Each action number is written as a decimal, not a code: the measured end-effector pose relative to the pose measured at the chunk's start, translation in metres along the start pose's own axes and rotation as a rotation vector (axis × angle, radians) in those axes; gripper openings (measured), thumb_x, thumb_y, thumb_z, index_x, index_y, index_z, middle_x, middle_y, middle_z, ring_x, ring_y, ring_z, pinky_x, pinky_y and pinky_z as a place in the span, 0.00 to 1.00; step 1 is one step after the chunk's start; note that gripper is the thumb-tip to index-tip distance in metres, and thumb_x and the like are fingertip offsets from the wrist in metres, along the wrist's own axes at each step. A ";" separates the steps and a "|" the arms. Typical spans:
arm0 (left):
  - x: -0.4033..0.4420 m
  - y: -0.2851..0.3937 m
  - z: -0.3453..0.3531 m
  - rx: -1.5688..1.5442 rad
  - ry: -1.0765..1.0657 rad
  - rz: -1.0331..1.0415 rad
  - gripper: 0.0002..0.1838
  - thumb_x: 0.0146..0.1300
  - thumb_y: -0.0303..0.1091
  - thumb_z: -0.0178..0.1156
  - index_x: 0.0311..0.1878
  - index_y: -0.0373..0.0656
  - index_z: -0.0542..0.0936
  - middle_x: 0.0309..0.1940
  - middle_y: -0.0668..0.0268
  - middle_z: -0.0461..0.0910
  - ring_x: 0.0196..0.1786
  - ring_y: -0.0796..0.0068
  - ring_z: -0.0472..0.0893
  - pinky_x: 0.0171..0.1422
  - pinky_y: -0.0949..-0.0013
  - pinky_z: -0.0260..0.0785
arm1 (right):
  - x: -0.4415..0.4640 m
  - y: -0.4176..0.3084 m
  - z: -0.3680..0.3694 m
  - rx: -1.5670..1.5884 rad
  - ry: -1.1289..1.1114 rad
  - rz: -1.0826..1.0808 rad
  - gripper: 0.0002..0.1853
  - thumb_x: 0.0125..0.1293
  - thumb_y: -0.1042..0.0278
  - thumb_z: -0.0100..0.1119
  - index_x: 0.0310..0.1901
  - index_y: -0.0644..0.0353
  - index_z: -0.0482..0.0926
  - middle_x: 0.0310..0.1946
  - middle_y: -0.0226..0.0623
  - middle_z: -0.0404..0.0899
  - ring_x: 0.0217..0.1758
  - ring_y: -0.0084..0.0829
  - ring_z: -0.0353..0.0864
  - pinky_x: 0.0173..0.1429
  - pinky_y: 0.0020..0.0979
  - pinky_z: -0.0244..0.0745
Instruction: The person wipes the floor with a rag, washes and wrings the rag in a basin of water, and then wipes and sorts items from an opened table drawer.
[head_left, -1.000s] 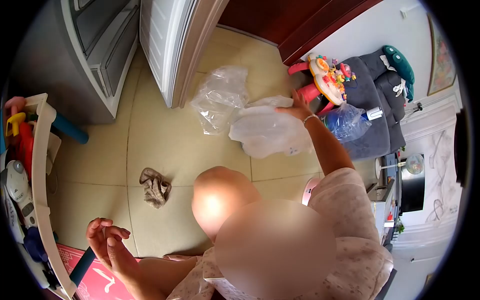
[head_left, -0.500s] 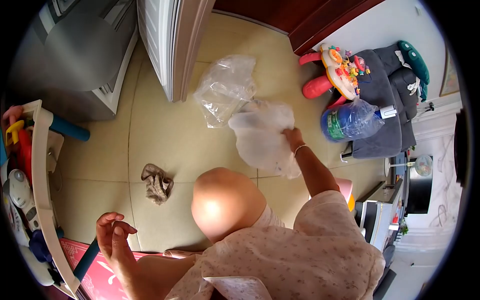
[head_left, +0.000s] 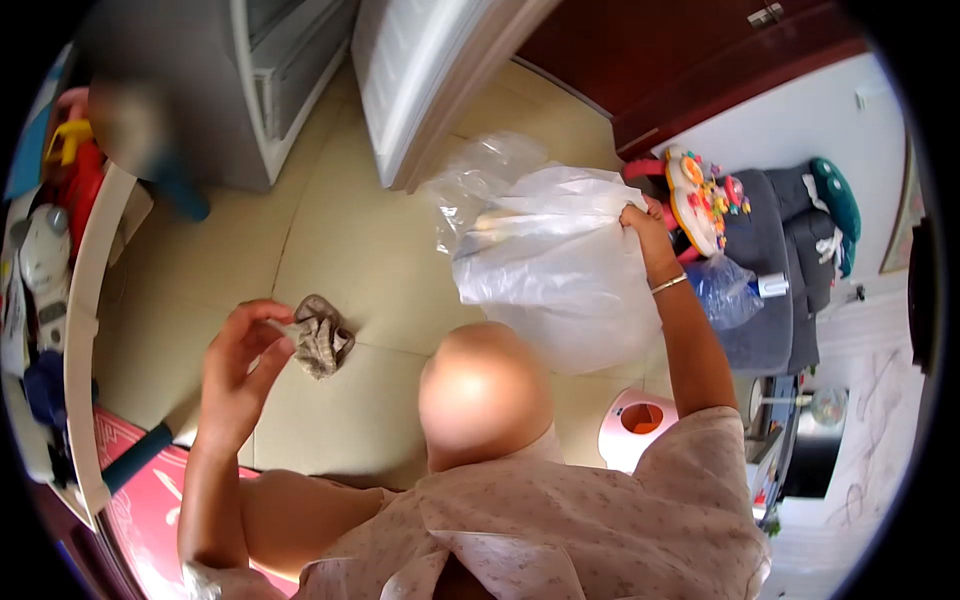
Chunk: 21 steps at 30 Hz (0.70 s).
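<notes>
My right hand point(head_left: 648, 222) is closed on the upper right edge of a whitish translucent plastic bag point(head_left: 570, 265), which hangs spread out above the tiled floor. Behind it, a clear plastic bag point(head_left: 480, 175) lies on the floor, partly covered. My left hand point(head_left: 250, 355) is raised at the left with its fingers curved and apart, holding nothing. Just beyond its fingertips in the view, a crumpled brown cloth point(head_left: 322, 340) lies on the floor.
An open fridge point(head_left: 200, 90) stands at the upper left. Toys fill a white-framed rack point(head_left: 85, 330) at the left. To the right are a toy activity table point(head_left: 695, 205), a bagged blue bottle point(head_left: 725, 292), a grey sofa point(head_left: 770, 215) and a pink-and-white stool-like object point(head_left: 612, 432).
My right hand has lifted the whitish bag, which is now spread wider. My left hand has moved up towards the brown cloth. The view has shifted, and the pink-and-white object shows more fully.
</notes>
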<state>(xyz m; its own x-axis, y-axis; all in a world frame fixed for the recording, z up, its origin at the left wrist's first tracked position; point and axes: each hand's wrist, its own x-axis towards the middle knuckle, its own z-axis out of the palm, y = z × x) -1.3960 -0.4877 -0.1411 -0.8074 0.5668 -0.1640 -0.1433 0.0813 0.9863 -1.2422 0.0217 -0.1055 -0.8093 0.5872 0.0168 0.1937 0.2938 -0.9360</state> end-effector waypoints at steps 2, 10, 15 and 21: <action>-0.002 -0.007 0.000 0.039 -0.042 0.083 0.15 0.63 0.21 0.60 0.53 0.38 0.75 0.47 0.66 0.77 0.43 0.77 0.77 0.52 0.71 0.70 | 0.001 -0.038 0.036 -0.022 -0.127 0.050 0.11 0.55 0.75 0.54 0.39 0.64 0.81 0.28 0.22 0.77 0.31 0.15 0.73 0.38 0.21 0.69; -0.035 0.005 -0.013 -0.062 0.010 0.082 0.17 0.65 0.29 0.63 0.55 0.37 0.72 0.44 0.66 0.76 0.47 0.78 0.76 0.54 0.72 0.69 | 0.001 -0.147 0.222 -0.213 -0.659 -0.156 0.17 0.56 0.70 0.54 0.45 0.70 0.80 0.31 0.28 0.79 0.35 0.19 0.75 0.42 0.24 0.71; -0.065 0.020 -0.027 -0.145 0.228 0.260 0.21 0.62 0.36 0.68 0.53 0.38 0.74 0.38 0.67 0.78 0.41 0.80 0.77 0.48 0.74 0.69 | -0.016 -0.165 0.346 -0.149 -0.889 -0.172 0.16 0.54 0.66 0.57 0.41 0.69 0.81 0.30 0.31 0.80 0.33 0.22 0.75 0.40 0.27 0.71; -0.104 0.038 -0.053 0.258 0.344 0.167 0.38 0.49 0.56 0.74 0.54 0.37 0.74 0.38 0.64 0.78 0.40 0.73 0.78 0.45 0.69 0.70 | -0.060 -0.155 0.455 -0.154 -1.105 -0.051 0.15 0.54 0.66 0.57 0.40 0.68 0.79 0.34 0.35 0.80 0.37 0.25 0.77 0.39 0.28 0.73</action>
<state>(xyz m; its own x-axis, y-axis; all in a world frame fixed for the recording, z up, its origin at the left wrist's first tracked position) -1.3481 -0.5868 -0.0873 -0.9565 0.2882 0.0444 0.1166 0.2385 0.9641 -1.4763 -0.4019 -0.1214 -0.8516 -0.3994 -0.3394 0.1505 0.4338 -0.8883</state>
